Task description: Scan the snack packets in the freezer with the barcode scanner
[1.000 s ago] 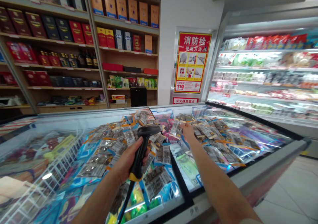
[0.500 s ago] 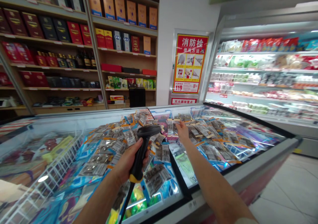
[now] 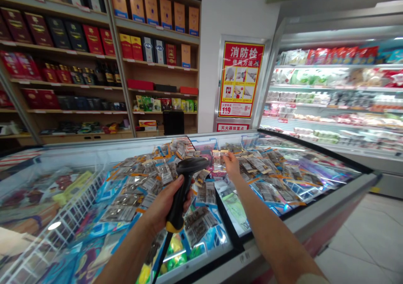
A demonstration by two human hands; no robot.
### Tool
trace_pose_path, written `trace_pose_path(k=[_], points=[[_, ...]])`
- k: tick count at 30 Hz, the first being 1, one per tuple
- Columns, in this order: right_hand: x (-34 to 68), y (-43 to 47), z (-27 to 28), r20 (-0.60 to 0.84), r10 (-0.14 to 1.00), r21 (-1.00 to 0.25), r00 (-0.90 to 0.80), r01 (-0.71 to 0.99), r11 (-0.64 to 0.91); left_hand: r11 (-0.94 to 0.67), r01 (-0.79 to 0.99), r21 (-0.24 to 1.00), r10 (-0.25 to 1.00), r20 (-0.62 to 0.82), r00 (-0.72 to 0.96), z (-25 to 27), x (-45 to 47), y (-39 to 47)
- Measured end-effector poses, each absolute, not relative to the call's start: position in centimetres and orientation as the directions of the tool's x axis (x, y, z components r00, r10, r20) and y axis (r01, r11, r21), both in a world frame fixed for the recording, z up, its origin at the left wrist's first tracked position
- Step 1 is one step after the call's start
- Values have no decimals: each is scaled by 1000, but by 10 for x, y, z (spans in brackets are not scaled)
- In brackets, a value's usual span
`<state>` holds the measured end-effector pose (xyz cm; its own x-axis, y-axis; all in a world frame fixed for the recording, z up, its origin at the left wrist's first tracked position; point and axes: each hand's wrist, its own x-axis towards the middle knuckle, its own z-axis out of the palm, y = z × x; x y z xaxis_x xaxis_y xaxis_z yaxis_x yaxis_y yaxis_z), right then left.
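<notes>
My left hand [image 3: 171, 202] is wrapped round the handle of a black barcode scanner [image 3: 180, 195] with a yellow band near its base. The scanner's head faces right, and its cable hangs down toward me. With closed fingers, my right hand [image 3: 232, 165] grips a small clear packet [image 3: 218, 160] with a printed label by its edge. The packet is held up in front of the scanner, a short way apart from it. Many similar packets [image 3: 262, 164] with orange and blue edges lie spread over the glass top of the freezer below both hands.
A chest freezer [image 3: 333, 200] with a black-edged glass top stands before me, a white wire basket [image 3: 59, 233] inside at left. Wooden shelves [image 3: 78, 84] of boxes and bottles stand behind, a red poster [image 3: 242, 80] hangs on the wall, and a lit open fridge [image 3: 333, 103] is at right.
The scanner in my left hand has shifted slightly right and up, nearer the packet. My right hand holds the packet in nearly the same place, its face turned a little.
</notes>
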<state>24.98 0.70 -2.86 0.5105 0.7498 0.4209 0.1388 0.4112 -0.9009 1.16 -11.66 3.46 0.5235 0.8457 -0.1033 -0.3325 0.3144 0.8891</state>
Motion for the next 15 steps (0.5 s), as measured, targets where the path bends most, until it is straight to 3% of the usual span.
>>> trace_pose_path(k=[9,15], points=[[256,13,-35,437,744,-895,506,157,418,323,-329,887,851,-120,511,36,12,-118],[247,8,-40,446,836,-891,318,245,383,354,-328,876,855,-161,493,37,12,-116]])
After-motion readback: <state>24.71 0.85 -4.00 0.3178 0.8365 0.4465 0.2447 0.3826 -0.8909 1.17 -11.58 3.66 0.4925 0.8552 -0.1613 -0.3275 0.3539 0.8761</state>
